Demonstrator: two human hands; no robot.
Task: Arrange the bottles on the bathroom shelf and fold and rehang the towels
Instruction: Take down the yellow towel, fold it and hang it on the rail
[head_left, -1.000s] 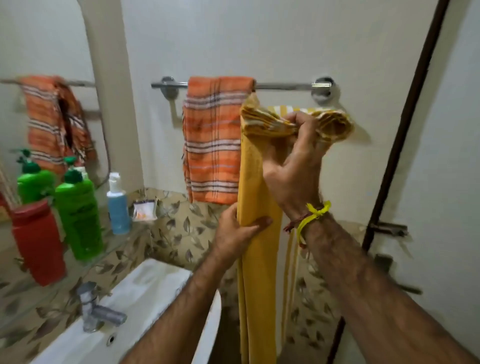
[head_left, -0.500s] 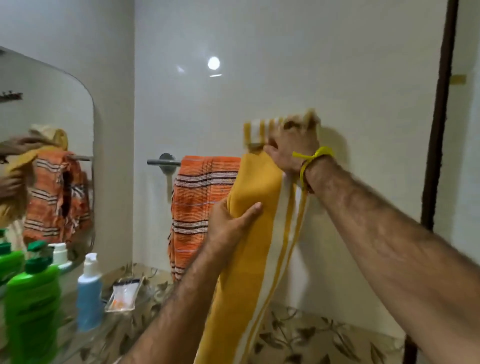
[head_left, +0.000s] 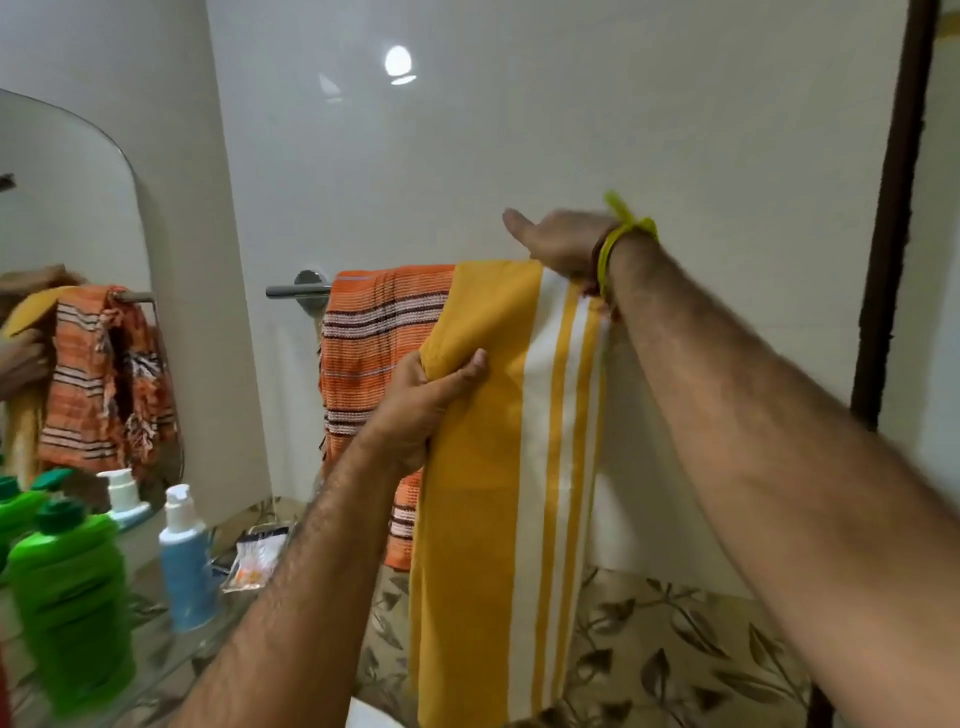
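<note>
- Since half a second ago, the right hand has let go of the bunched striped end it held above the rail; its thumb now points left, and its fingers are hidden behind the rail.
- Whether those fingers grip anything behind the yellow towel I cannot tell.
- That towel now hangs over the rail with its long axis vertical and its white stripes running straight down on the right side.
- Left hand is pinched on the yellow towel's left edge, thumb across the front, a little below the rail.
- An orange towel hangs on the same rail just left of the yellow one, partly behind it.
- On the glass shelf at lower left stand a green bottle and a blue bottle, upright, near each other.
</note>
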